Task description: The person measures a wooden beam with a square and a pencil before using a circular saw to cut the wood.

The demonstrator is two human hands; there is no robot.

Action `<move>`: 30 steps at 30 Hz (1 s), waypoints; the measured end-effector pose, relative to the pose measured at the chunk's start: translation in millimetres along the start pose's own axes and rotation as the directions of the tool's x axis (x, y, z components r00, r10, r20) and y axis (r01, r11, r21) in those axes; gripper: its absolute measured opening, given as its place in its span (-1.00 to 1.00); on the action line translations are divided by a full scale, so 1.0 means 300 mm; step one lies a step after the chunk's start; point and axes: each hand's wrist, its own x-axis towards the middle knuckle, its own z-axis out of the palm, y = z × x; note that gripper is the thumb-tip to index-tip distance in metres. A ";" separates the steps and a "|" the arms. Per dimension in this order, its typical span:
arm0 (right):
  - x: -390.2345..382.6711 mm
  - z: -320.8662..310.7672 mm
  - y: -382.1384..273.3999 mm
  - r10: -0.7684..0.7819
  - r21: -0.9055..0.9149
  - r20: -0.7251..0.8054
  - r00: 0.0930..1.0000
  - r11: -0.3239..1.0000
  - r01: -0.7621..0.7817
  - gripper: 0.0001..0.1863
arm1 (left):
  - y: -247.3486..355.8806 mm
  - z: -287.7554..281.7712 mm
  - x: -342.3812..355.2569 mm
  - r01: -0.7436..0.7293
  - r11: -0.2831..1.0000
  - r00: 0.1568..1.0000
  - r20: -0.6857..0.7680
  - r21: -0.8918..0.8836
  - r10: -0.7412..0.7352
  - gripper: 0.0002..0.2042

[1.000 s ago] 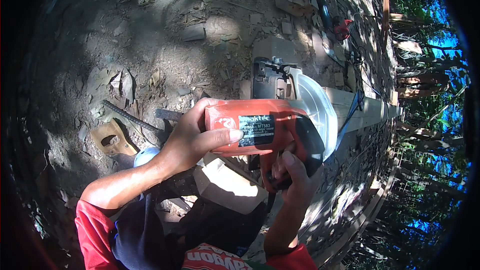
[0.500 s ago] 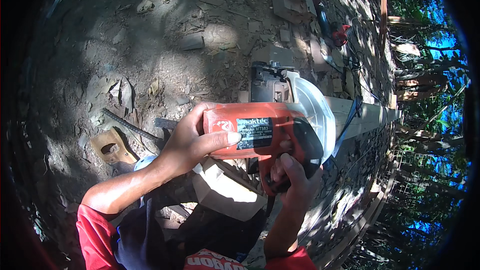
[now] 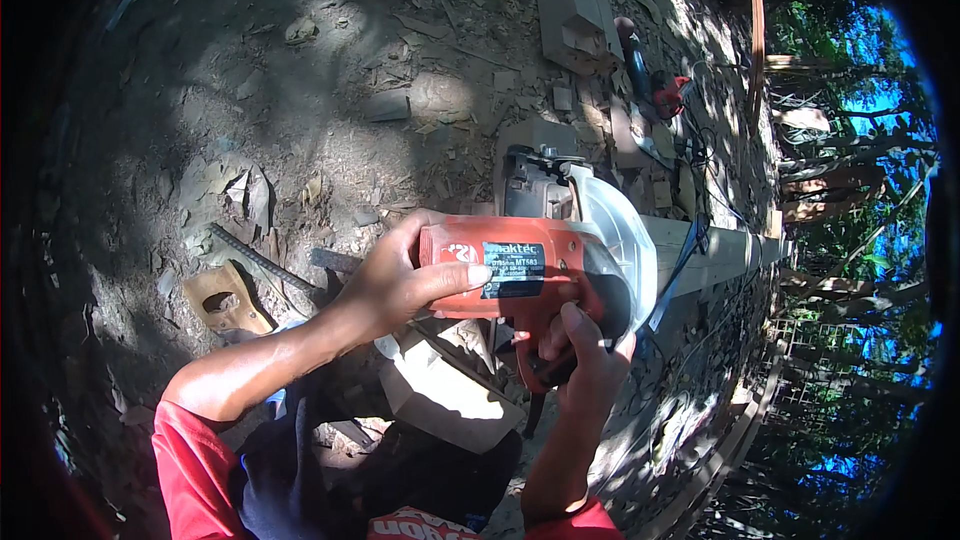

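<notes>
A red circular saw [image 3: 460, 245] with a pale blade guard [image 3: 625, 225] sits between my two hands. My left hand [image 3: 400, 270] is wrapped round the saw's motor end, its thumb lying across the red housing. My right hand [image 3: 590, 360] grips the rear handle, fingers curled through its opening. The saw's dark base plate faces away from me, next to a wooden block [image 3: 530, 145]. A long pale plank [image 3: 715, 255] runs off to the right from behind the guard. The blade itself is hidden.
A sunlit wooden block [image 3: 455, 395] lies close to my legs. At left are a dark ribbed rod [image 3: 262, 258] and a wood piece with a hole [image 3: 228, 300]. Farther off are a cut timber block [image 3: 575, 20] and a red-and-blue power tool [image 3: 668, 95]. Wood scraps and leaves litter the ground.
The saw and both hands appear slightly lower in view, with the guard end a little farther left. The surroundings have shifted slightly too. Both hands keep their hold on the saw.
</notes>
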 end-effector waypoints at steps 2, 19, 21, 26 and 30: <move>-0.053 -0.032 0.008 0.014 0.007 -0.036 0.999 1.000 -0.014 -0.69 | -0.023 0.027 -0.028 0.007 0.999 1.000 0.027 0.033 -0.008 -0.39; -0.224 -0.121 0.064 0.039 0.022 0.001 0.999 0.999 -0.039 -0.77 | -0.066 0.085 -0.206 0.156 0.986 0.986 0.060 -0.055 -0.153 -0.40; -0.231 -0.122 0.068 0.038 0.038 0.017 0.999 0.999 -0.038 -0.78 | -0.078 0.081 -0.210 0.136 0.991 0.989 0.056 -0.019 -0.135 -0.39; -0.236 -0.133 0.090 0.025 0.058 0.036 0.999 0.998 -0.027 -0.76 | -0.101 0.080 -0.217 0.129 0.989 0.991 0.052 -0.079 -0.125 -0.38; -0.236 -0.127 0.090 -0.008 0.024 0.011 1.000 1.000 0.007 -0.69 | -0.096 0.082 -0.221 0.160 0.983 0.986 0.049 -0.085 -0.157 -0.36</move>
